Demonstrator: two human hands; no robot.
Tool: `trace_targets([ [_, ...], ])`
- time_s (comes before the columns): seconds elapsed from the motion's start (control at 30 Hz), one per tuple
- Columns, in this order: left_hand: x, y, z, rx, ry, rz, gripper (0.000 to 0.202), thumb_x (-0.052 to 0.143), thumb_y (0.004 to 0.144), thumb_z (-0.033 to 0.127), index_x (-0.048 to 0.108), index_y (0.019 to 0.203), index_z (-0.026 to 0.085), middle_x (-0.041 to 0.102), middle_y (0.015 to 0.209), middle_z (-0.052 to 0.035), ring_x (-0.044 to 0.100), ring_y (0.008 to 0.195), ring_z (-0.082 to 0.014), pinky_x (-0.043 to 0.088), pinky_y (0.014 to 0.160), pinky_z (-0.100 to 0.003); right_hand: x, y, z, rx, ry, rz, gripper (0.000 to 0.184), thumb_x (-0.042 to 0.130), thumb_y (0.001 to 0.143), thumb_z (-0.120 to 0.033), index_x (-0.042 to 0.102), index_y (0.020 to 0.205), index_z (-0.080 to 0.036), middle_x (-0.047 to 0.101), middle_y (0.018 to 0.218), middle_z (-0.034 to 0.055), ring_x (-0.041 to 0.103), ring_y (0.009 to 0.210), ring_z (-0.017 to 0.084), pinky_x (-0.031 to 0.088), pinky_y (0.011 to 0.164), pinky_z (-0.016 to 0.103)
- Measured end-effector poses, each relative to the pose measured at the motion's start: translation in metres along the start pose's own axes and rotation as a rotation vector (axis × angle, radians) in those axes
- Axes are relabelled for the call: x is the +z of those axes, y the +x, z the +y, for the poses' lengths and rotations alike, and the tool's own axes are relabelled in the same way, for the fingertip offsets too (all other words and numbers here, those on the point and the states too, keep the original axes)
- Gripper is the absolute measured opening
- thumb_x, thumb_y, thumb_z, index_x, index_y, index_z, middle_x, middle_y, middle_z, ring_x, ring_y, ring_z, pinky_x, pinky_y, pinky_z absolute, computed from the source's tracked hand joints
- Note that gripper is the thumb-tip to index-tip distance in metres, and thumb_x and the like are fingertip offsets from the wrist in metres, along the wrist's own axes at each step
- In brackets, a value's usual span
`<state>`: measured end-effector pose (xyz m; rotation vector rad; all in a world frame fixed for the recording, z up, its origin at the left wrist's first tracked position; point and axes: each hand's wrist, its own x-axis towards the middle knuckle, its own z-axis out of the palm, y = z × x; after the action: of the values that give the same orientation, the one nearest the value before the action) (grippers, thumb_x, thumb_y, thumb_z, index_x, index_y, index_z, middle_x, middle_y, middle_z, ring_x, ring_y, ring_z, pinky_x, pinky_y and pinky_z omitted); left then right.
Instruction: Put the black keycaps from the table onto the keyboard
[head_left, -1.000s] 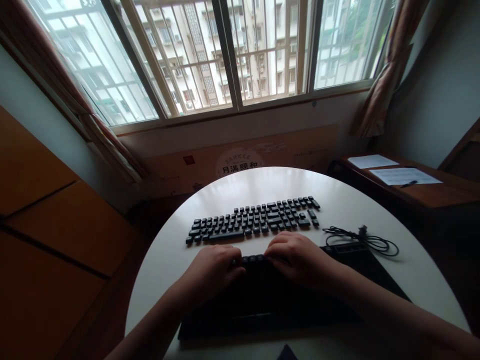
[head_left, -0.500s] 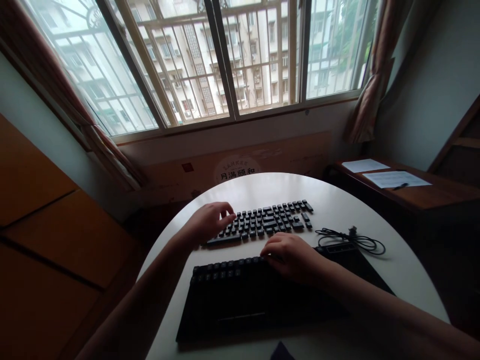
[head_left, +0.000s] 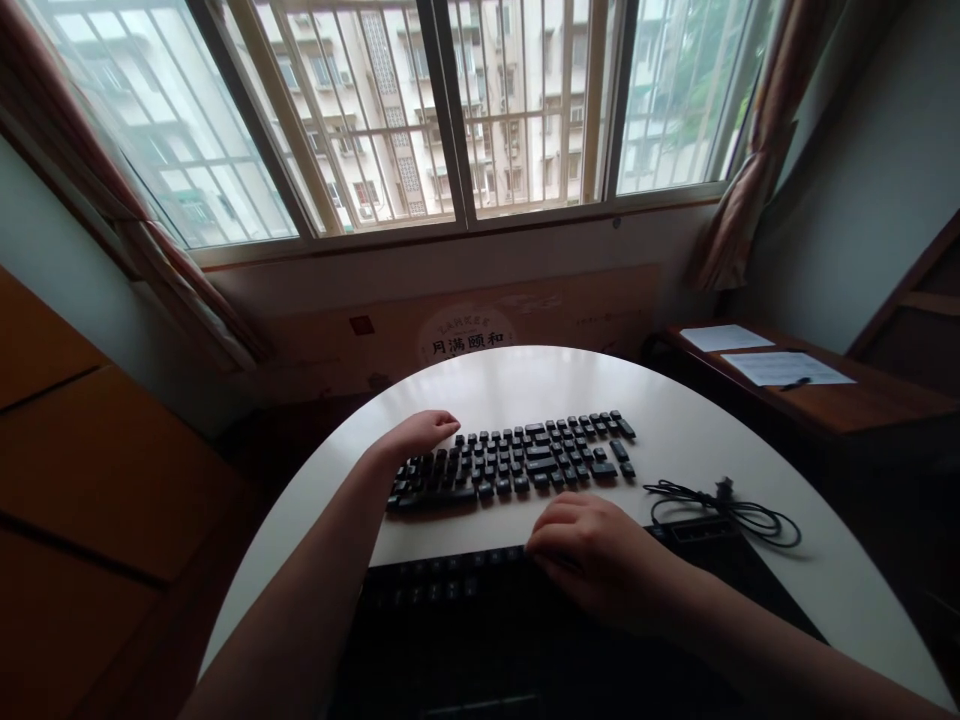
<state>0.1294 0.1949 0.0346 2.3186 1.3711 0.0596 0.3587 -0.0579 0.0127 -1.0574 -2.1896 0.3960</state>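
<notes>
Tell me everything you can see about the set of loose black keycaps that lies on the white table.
The keycaps are black, apparently plastic, and laid out in rows like a full keyboard layout, with a long bar in the front row and a smaller block at the right end. They lie flat on the white round table, beyond the dark keyboard base. The left hand rests at their far left corner. The right hand is apart from them, on the base.

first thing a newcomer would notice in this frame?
Probably the loose black keycaps laid out in keyboard rows on the round white table, with the left hand at their far left corner. Nearer the camera lies a black keyboard, the right hand resting on its top edge, and a coiled black cable lies to the right. Behind it all, a big barred window glares bright.
</notes>
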Motion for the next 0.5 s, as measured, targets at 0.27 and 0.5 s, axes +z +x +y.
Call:
trace_targets([
  [0.27,-0.001,-0.003,0.007,0.007,0.111,-0.002,0.040,0.061,0.082,0.048,0.076,0.106,0.020,0.077,0.110,-0.0076,0.070,0.098,-0.0256,0.052,0.080,-0.028,0.001,-0.002,-0.005,0.002,0.044,-0.034,0.020,0.058,0.090,-0.005,0.067,0.097,-0.021,0.068,0.094,0.0012,0.061,0.089,0.020,0.044,0.082,0.033],
  [0.5,0.003,-0.002,0.013,0.004,0.229,0.031,0.028,0.065,0.083,0.042,0.079,0.099,0.024,0.077,0.104,-0.0036,0.070,0.097,-0.0235,0.051,0.081,-0.027,0.002,-0.003,-0.003,0.005,0.056,-0.038,0.017,0.058,0.090,-0.006,0.067,0.095,-0.020,0.068,0.093,0.0021,0.060,0.088,0.020,0.043,0.080,0.033],
])
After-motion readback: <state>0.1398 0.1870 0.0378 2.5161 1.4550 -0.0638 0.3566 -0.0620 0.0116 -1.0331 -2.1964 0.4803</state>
